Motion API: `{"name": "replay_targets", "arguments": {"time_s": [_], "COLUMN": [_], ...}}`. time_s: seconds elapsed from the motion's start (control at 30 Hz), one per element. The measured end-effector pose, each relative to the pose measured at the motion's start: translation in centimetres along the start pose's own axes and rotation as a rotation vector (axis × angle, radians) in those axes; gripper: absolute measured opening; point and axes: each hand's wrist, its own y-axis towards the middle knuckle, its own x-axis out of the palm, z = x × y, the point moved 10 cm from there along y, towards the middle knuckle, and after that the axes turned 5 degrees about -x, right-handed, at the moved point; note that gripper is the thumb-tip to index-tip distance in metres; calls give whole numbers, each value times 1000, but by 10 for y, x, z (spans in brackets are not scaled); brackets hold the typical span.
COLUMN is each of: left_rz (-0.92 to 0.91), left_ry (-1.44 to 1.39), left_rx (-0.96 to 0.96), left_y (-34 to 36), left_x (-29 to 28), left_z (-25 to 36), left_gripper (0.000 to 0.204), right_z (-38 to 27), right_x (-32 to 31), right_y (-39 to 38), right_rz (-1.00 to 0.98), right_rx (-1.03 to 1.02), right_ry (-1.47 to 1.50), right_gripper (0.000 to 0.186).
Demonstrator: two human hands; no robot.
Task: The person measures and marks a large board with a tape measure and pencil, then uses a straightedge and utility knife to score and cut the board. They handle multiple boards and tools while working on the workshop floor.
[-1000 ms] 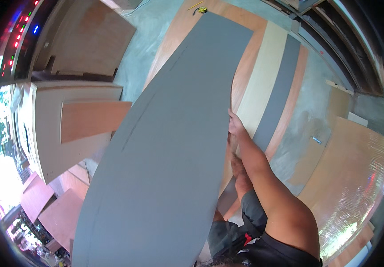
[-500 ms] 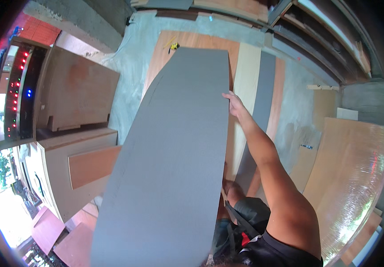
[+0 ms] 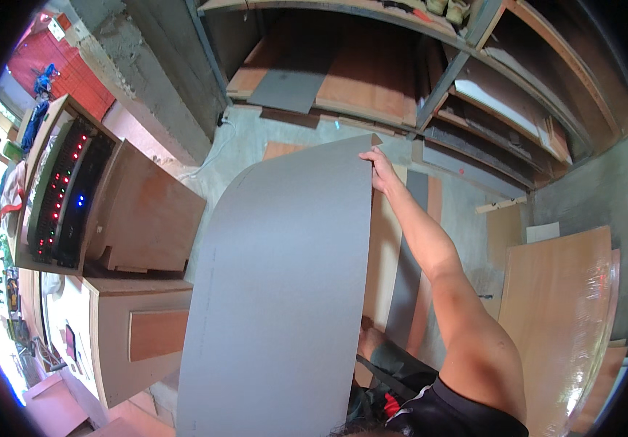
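A large grey sheet (image 3: 277, 284) fills the middle of the view, running from the lower edge up to its raised far end. Its thickness and exact material I cannot tell. My right hand (image 3: 380, 169) grips the sheet's right edge close to the far corner, with the fingers closed around that edge. Just beyond the hand, the corner of the sheet bends over slightly. My left hand is out of view. Beneath and to the right of the sheet, long boards lie on the floor: a pale board (image 3: 387, 247), a dark grey strip (image 3: 406, 269) and a reddish-brown strip (image 3: 426, 291).
Shelving (image 3: 438, 91) with stacked panels stands along the far side. At left are a wooden cabinet (image 3: 146, 211) with lit electronic units (image 3: 63, 193) and a white-sided box (image 3: 132, 379). Plastic-wrapped panels (image 3: 554, 313) lean at right. A concrete pillar (image 3: 146, 80) rises far left.
My view has tilted up, bringing more shelving into sight. The sheet's far end stands higher and now hides the yellow tape measure. My right hand keeps its hold on the edge.
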Motion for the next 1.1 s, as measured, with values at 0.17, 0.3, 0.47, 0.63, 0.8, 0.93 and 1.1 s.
{"name": "replay_targets", "arguments": {"time_s": [0.17,0.3,0.47,0.63,0.8,0.93,1.1], "left_rz": [-3,16,64,102,101,89,52], "left_ry": [-18,-18,-28,-47,-41,-69,-111], "left_rx": [21,6,-65,-184,-269,-260,-139], "left_y": [25,47,81,108,117,130,178], "left_x": [4,14,47,87,114,139,174], "left_z": [30,60,106,140,157,182,247], "left_gripper": [38,37,36,35,35,34,20], "right_z": [-92,-155,-193,-163,-59,35,101], "right_x": [37,43,-8,-118,-237,-336,-344], "right_y": [55,114,217,363,423,355,258], "right_rz": [-107,-139,-119,-48,18,451,402], "right_rx": [-108,-177,-161,-39,332,543,609], "right_ry": [4,2,19,-9,2,-105,-58], "right_gripper": [21,21,25,39,64,88,81]}}
